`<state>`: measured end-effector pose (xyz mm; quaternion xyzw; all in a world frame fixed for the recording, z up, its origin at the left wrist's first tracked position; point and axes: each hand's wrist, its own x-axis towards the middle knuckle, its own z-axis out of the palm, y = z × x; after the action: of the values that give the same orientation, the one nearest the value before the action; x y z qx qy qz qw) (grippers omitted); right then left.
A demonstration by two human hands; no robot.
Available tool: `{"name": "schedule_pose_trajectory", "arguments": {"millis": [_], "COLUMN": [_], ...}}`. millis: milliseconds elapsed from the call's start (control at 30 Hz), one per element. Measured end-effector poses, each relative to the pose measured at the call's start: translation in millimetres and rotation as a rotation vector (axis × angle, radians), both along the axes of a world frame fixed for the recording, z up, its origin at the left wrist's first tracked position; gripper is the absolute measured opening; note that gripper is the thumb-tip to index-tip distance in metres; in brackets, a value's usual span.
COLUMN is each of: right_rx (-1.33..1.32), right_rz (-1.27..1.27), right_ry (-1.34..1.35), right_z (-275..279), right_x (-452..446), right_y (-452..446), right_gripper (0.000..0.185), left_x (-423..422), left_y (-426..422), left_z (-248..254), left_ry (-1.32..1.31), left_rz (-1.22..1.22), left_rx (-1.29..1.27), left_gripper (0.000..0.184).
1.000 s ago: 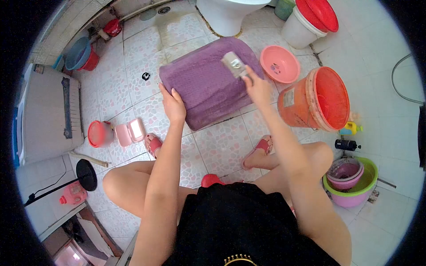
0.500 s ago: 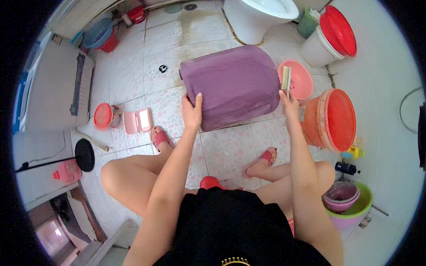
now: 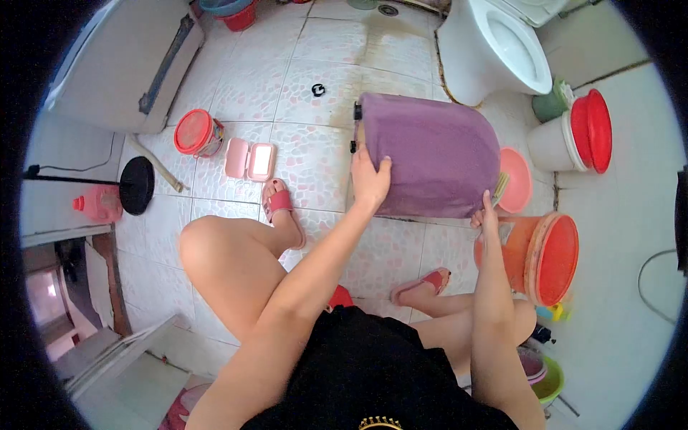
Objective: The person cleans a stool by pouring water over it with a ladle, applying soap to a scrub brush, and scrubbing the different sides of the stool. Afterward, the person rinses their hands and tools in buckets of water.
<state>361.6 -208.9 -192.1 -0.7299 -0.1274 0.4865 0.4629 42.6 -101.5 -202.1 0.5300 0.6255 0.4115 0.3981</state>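
At the near edge, one black garment (image 3: 373, 365) with a gold crown-like motif, worn by the seated person. Beyond it, two feet in red sandals, planted well apart on patterned tile floor (image 3: 315, 244). To the right, one orange bucket (image 3: 534, 254), red inside. Right hand (image 3: 489, 213): closed on a brush (image 3: 504, 185), beside the near right corner of the purple case; whether it also grips the case, cannot tell. Left hand (image 3: 370, 179): thumb spread from fingers, placed on the near left corner. Purple case (image 3: 430, 154): fabric-covered, lying on the floor between the hands, small black fittings along its left edge. Just right of it, one pink basin (image 3: 519, 175), partly hidden. Farther left, one open pink box (image 3: 261, 162) and one red-lidded tub (image 3: 197, 132). Farther right, one white bucket (image 3: 552, 147) with red lid. Beyond the case, one small black ring (image 3: 318, 90); farthest, one white toilet (image 3: 473, 68) and a floor drain (image 3: 388, 10).
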Motion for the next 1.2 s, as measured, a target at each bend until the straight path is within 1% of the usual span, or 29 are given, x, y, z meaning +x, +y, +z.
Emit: {"name": "schedule_pose_trajectory", "arguments": {"millis": [33, 133, 167, 200, 233, 267, 300, 367, 400, 467, 567, 600, 633, 733, 833, 933, 1033, 1133, 1200], "right_rx": [0.033, 0.072, 0.074, 0.075, 0.076, 0.080, 0.091, 0.114, 0.122, 0.139, 0.101, 0.119, 0.138, 0.056, 0.028, -0.001, -0.080, -0.258, -0.304], "right_rz": [0.007, -0.007, -0.029, -0.028, -0.029, -0.030, -0.053, -0.093, -0.124, -0.184, -0.232, -0.272, -0.314, -0.418, -0.493, -0.574, -0.517, -0.290, -0.251], "right_ry": [0.003, 0.055, 0.075, 0.098, 0.121, 0.148, 0.195, 0.294, 0.361, 0.493, 0.639, 0.686, 0.735, 0.990, 1.093, 0.919, 0.797, 0.620, 0.630], "right_z": [5, 5, 4, 4, 5, 3, 0, -10, -20, -40, -54, -66, -79, -103, -119, -127, -134, -130, -123], "right_x": [-7, -24, -26, -31, -40, -47, -49, -55, -58, -65, -95, -105, -116, -131, -133, -125, -115, -110, -116], "right_y": [-1, 1, -2, -5, -6, -6, -7, -9, -10, -13, -9, -9, -9, -5, -1, -1, -10, -16, -24], "right_gripper": [0.057, 0.061, 0.063, 0.069, 0.076, 0.084, 0.083, 0.081, 0.076, 0.069, 0.070, 0.071, 0.072, 0.064, 0.060, 0.055, 0.043, 0.029, 0.026], "left_x": [1, -2, -3, -5, -8, -10, -9, -3, 1, 11, 34, 44, 53, 71, 89, 105, 117, 119, 118], "left_y": [1, 20, 30, 37, 46, 50, 58, 76, 83, 92, 91, 88, 86, 90, 92, 80, 51, 30, 18], "left_z": [11, 13, 13, 11, 23, 37, 46, 61, 71, 99, 128, 134, 136, 127, 119, 113, 106, 101, 97], "left_ry": [-0.029, -0.041, -0.131, -0.107, -0.065, -0.053, 0.012, 0.112, 0.164, 0.244, 0.431, 0.505, 0.619, 0.673, 0.674, 0.693, 0.735, 0.747, 0.753], "left_rz": [0.016, -0.017, -0.012, -0.012, -0.045, -0.034, -0.051, -0.097, -0.118, -0.201, -0.301, -0.332, -0.349, -0.447, -0.482, -0.503, -0.490, -0.535, -0.564], "left_rx": [-0.051, -0.018, 0.089, 0.089, 0.019, 0.015, 0.055, 0.120, 0.156, 0.267, 0.399, 0.437, 0.464, 0.565, 0.586, 0.649, 0.725, 0.760, 0.780], "left_gripper": [0.071, 0.076, 0.062, 0.060, 0.061, 0.064, 0.070, 0.072, 0.074, 0.073, 0.070, 0.068, 0.064, 0.058, 0.055, 0.055, 0.055, 0.056, 0.059]}}
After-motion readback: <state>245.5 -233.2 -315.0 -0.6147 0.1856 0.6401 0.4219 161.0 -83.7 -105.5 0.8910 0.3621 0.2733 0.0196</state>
